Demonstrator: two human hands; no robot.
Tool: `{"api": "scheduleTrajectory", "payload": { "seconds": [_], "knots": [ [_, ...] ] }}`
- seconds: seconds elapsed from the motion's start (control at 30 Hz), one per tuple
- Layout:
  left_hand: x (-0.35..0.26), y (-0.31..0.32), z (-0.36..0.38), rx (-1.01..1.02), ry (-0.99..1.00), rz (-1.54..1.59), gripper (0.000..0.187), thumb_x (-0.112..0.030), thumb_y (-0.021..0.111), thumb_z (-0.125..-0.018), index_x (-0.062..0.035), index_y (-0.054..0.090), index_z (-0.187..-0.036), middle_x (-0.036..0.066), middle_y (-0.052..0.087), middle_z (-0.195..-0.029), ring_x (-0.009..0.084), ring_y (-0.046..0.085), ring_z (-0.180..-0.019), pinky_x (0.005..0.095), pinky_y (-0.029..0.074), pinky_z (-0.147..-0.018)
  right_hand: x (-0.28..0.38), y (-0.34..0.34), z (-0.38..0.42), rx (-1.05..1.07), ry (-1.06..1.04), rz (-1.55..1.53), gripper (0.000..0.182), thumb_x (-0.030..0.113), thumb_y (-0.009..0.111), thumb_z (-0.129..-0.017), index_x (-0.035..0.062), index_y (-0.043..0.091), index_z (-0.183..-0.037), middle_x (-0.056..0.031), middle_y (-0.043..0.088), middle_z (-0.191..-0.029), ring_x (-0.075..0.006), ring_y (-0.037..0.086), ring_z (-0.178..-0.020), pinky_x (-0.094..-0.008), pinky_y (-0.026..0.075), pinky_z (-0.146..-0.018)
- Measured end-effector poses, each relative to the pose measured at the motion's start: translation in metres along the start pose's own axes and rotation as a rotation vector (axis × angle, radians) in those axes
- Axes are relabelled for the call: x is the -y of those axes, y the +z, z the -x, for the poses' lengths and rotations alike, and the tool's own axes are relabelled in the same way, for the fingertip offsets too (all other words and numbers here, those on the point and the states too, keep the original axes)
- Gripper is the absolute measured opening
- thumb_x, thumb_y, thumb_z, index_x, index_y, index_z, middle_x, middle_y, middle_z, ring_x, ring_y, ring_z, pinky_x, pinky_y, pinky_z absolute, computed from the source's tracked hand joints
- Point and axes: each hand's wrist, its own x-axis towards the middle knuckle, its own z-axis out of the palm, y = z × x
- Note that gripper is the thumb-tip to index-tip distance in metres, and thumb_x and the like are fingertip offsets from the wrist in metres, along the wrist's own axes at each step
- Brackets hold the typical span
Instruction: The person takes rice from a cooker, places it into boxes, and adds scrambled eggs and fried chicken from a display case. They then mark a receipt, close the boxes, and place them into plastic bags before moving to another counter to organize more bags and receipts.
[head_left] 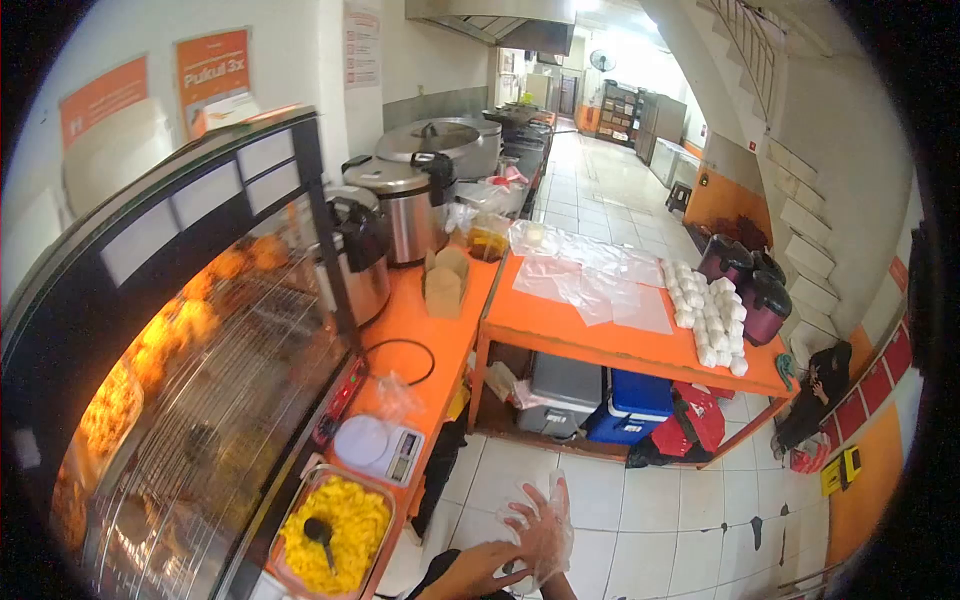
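My right hand (540,528) is raised over the tiled floor with its fingers spread, and it wears a thin clear plastic glove (562,515). Across from the left comes my bare left hand (484,570), its fingers closed on the glove near the right wrist; the fingertips are partly hidden. Left of both hands, a metal tray (381,563) of yellow food (352,502) has a black spoon (319,533) lying in it. A digital scale (404,458) with a round platform stands just behind the tray.
A glass warming cabinet (200,400) with fried food fills the left. On orange tables (540,313) lie plastic sheets (590,285) and white wrapped bundles (708,315) beside purple rice cookers (766,308). Coolers (630,405) stand underneath. A person (822,385) is at the right.
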Motion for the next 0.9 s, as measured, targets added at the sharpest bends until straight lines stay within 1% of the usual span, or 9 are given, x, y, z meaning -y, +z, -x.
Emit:
{"api": "scheduleTrajectory", "payload": {
  "seconds": [0.07, 0.1, 0.3, 0.4, 0.5, 0.53, 0.63, 0.8, 0.9],
  "knots": [
    [0.01, -0.003, 0.009, -0.038, 0.059, 0.158, 0.018, -0.013, 0.065, -0.081, -0.007, 0.062, -0.097, 0.012, 0.063, -0.091, 0.0254, 0.061, -0.078, 0.035, 0.049, -0.067, -0.023, 0.001, -0.004, 0.048, -0.056, 0.019, 0.061, 0.032, 0.04, -0.09, 0.0325, 0.008, -0.142, -0.0152, 0.041, -0.131, -0.0331, 0.052, -0.101, -0.053, 0.044, -0.081],
    [0.022, 0.032, -0.073, -0.08, 0.086, 0.254, 0.018, -0.013, 0.066, -0.08, -0.0072, 0.062, -0.097, 0.011, 0.063, -0.09, 0.0256, 0.061, -0.078, 0.0346, 0.049, -0.067, 0.037, -0.025, -0.066, -0.021, -0.004, 0.059, 0.062, 0.031, 0.041, -0.09, 0.0328, 0.008, -0.142, -0.0157, 0.041, -0.13, -0.0338, 0.052, -0.1, -0.0518, 0.045, -0.081],
    [0.092, -0.028, -0.183, -0.109, 0.215, 0.192, 0.025, -0.015, 0.07, -0.077, -0.0059, 0.061, -0.098, 0.009, 0.061, -0.089, 0.0263, 0.06, -0.08, 0.0328, 0.048, -0.068, 0.037, 0.013, -0.215, 0.009, 0.08, -0.1, 0.064, 0.028, 0.046, -0.09, 0.0293, 0.009, -0.142, -0.0185, 0.039, -0.127, -0.0346, 0.053, -0.095, -0.0471, 0.049, -0.077],
    [0.116, -0.054, -0.248, -0.153, -0.014, 0.22, 0.024, -0.017, 0.07, -0.077, -0.006, 0.061, -0.096, 0.009, 0.061, -0.089, 0.0263, 0.06, -0.081, 0.0332, 0.048, -0.069, 0.05, 0.029, -0.297, 0.054, 0.022, -0.068, 0.066, 0.029, 0.049, -0.089, 0.0283, 0.01, -0.142, -0.0182, 0.041, -0.125, -0.0357, 0.054, -0.095, -0.0475, 0.049, -0.078],
    [0.162, -0.065, -0.307, -0.239, 0.111, 0.01, 0.019, -0.017, 0.067, -0.079, -0.006, 0.06, -0.093, 0.009, 0.06, -0.086, 0.0257, 0.059, -0.08, 0.0335, 0.048, -0.07, 0.083, 0.068, -0.37, 0.035, 0.007, -0.028, 0.065, 0.027, 0.045, -0.091, 0.027, 0.005, -0.143, -0.02, 0.043, -0.127, -0.0329, 0.055, -0.097, -0.0488, 0.048, -0.083],
    [0.174, -0.068, -0.324, -0.124, 0.011, 0.075, 0.014, -0.016, 0.064, -0.082, -0.0053, 0.059, -0.09, 0.009, 0.059, -0.085, 0.0251, 0.058, -0.077, 0.0338, 0.048, -0.068, 0.091, 0.072, -0.389, 0.094, -0.034, -0.052, 0.063, 0.026, 0.043, -0.092, 0.0282, 0.006, -0.142, -0.0183, 0.045, -0.125, -0.033, 0.049, -0.106, -0.0516, 0.043, -0.09],
    [0.196, -0.085, -0.383, -0.096, 0.217, 0.03, 0.014, -0.016, 0.063, -0.082, -0.0047, 0.059, -0.089, 0.009, 0.059, -0.084, 0.0244, 0.058, -0.076, 0.034, 0.048, -0.066, 0.107, 0.062, -0.458, 0.221, -0.239, 0.313, 0.062, 0.029, 0.043, -0.091, 0.0307, 0.007, -0.142, -0.0164, 0.039, -0.13, -0.0332, 0.037, -0.118, -0.0549, 0.035, -0.096],
    [0.208, -0.129, -0.475, -0.029, 0.111, 0.015, 0.013, -0.02, 0.062, -0.083, -0.0081, 0.061, -0.089, 0.01, 0.059, -0.086, 0.0246, 0.058, -0.077, 0.0346, 0.048, -0.067, 0.144, 0.064, -0.565, 0.183, -0.134, 0.11, 0.059, 0.037, 0.041, -0.092, 0.0271, 0.012, -0.142, -0.0166, 0.033, -0.134, -0.034, 0.034, -0.122, -0.0552, 0.034, -0.097],
    [0.22, -0.164, -0.532, -0.083, 0.021, 0.012, 0.016, -0.016, 0.062, -0.082, -0.0091, 0.062, -0.096, 0.008, 0.062, -0.09, 0.0252, 0.061, -0.079, 0.0337, 0.049, -0.068, 0.169, 0.085, -0.658, 0.327, -0.139, 0.344, 0.058, 0.04, 0.039, -0.093, 0.019, 0.015, -0.141, -0.0162, 0.037, -0.131, -0.0307, 0.038, -0.12, -0.0496, 0.036, -0.097]
  ]
}}
